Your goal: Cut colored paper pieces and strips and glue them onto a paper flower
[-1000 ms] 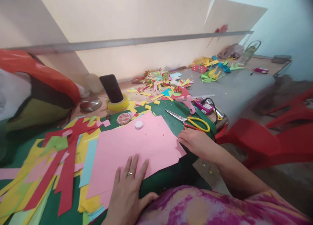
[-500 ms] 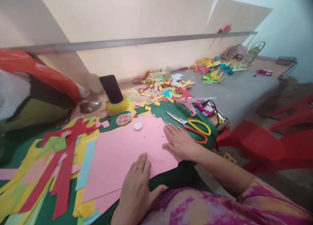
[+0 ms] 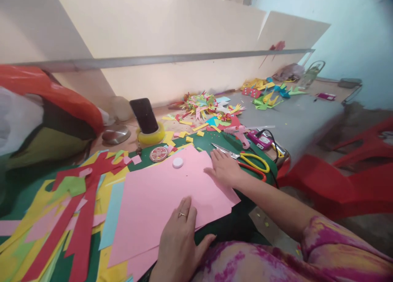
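Pink paper sheets (image 3: 147,200) lie stacked on the green table covering (image 3: 211,138), their edges slightly offset. My left hand (image 3: 181,233) rests on the near edge of the top sheet, fingers stretched out and thumb apart, with a ring on one finger. Flat on the right part of the pink paper lies my right hand (image 3: 224,167), its fingers extended. A small white round cap (image 3: 177,163) sits on the paper's far part. Just beyond my right hand are scissors (image 3: 253,161) with yellow and orange handles, their blades partly behind my fingers.
Red, yellow and blue paper strips (image 3: 82,220) cover the left side. A phone (image 3: 144,115) leans on a yellow tape roll (image 3: 151,134). A pink glue gun (image 3: 238,134) lies near a purple power strip (image 3: 260,139). Red chairs (image 3: 331,179) stand at the right.
My right hand has slid toward the scissors and covers part of their blades. The sheets' right edges are more spread. My left hand stays on the near edge; the view has shifted slightly.
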`<state>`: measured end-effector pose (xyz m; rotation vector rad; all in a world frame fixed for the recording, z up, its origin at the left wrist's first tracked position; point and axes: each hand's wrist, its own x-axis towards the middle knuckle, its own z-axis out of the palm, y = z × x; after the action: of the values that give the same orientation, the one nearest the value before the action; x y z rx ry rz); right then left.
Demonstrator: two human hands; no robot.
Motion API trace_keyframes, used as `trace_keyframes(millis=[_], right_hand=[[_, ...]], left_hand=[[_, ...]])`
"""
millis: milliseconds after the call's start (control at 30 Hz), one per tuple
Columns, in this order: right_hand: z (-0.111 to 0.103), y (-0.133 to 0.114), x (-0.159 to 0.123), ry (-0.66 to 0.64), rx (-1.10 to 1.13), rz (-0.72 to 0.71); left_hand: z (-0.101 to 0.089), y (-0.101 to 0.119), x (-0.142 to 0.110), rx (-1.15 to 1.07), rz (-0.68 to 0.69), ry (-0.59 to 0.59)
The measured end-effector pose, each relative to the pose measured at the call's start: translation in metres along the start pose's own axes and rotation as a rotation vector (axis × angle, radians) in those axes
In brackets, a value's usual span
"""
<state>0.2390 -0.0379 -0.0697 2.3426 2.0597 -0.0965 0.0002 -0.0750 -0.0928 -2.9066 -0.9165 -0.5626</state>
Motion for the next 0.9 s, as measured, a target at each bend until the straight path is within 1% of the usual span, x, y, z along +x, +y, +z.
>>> trace_keyframes(millis=[33, 67, 100, 167, 200, 233, 267, 300, 400, 467, 533, 567, 600, 633, 700, 733, 767, 800, 900], right_hand=[[0.000, -0.005, -0.010, 0.027, -0.009, -0.009], [0.000, -0.011, -0.019, 0.047, 0.008, -0.068], [0.000, -0.017, -0.026, 0.043, 0.048, -0.163], [0.000, -0.027, -0.032, -0.036, 0.151, -0.380], [-0.001, -0.029, -0.030, -0.086, 0.189, -0.438], [-0.002, -0.029, -0.025, -0.127, 0.209, -0.446], [-0.002, -0.026, -0.018, -0.152, 0.211, -0.405], [-0.002, -0.021, -0.012, -0.159, 0.195, -0.328], [0.000, -0.001, 0.000, -0.128, 0.110, -0.110], [0.004, 0.009, -0.007, -0.073, 0.045, -0.003], [0.007, 0.010, -0.022, 0.012, 0.002, 0.074], [0.009, 0.008, -0.031, 0.049, 0.001, 0.064], [0.010, 0.003, -0.039, 0.065, 0.016, 0.002], [0.011, -0.002, -0.046, 0.057, 0.047, -0.103], [0.011, -0.009, -0.053, -0.036, 0.133, -0.356], [0.011, -0.010, -0.053, -0.088, 0.166, -0.424], [0.010, -0.008, -0.051, -0.127, 0.179, -0.426], [0.008, -0.005, -0.048, -0.143, 0.169, -0.360], [0.003, 0.009, -0.042, -0.106, 0.072, -0.059]], left_hand=[[0.001, -0.001, 0.000, -0.001, 0.008, 0.010], [0.002, -0.001, 0.000, -0.002, 0.013, 0.022], [0.002, -0.002, 0.000, -0.004, 0.015, 0.035], [0.003, -0.002, 0.000, -0.012, 0.012, 0.057], [0.004, -0.002, 0.000, -0.020, 0.011, 0.058], [0.004, -0.002, 0.000, -0.030, 0.007, 0.052], [0.004, -0.001, 0.000, -0.038, 0.000, 0.042], [0.004, -0.001, 0.000, -0.044, -0.009, 0.031], [0.006, 0.000, -0.001, -0.049, -0.041, 0.009], [0.008, 0.001, -0.002, -0.051, -0.048, 0.010], [0.009, 0.001, -0.002, -0.054, -0.042, 0.017], [0.010, 0.001, -0.003, -0.053, -0.033, 0.024], [0.010, 0.001, -0.003, -0.052, -0.023, 0.034], [0.011, 0.000, -0.003, -0.053, -0.014, 0.044], [0.010, -0.001, -0.003, -0.062, -0.002, 0.066], [0.009, -0.002, -0.003, -0.065, 0.004, 0.069], [0.008, -0.002, -0.003, -0.066, 0.010, 0.064], [0.007, -0.002, -0.002, -0.062, 0.016, 0.057], [0.006, -0.003, -0.001, -0.036, 0.021, 0.045]])
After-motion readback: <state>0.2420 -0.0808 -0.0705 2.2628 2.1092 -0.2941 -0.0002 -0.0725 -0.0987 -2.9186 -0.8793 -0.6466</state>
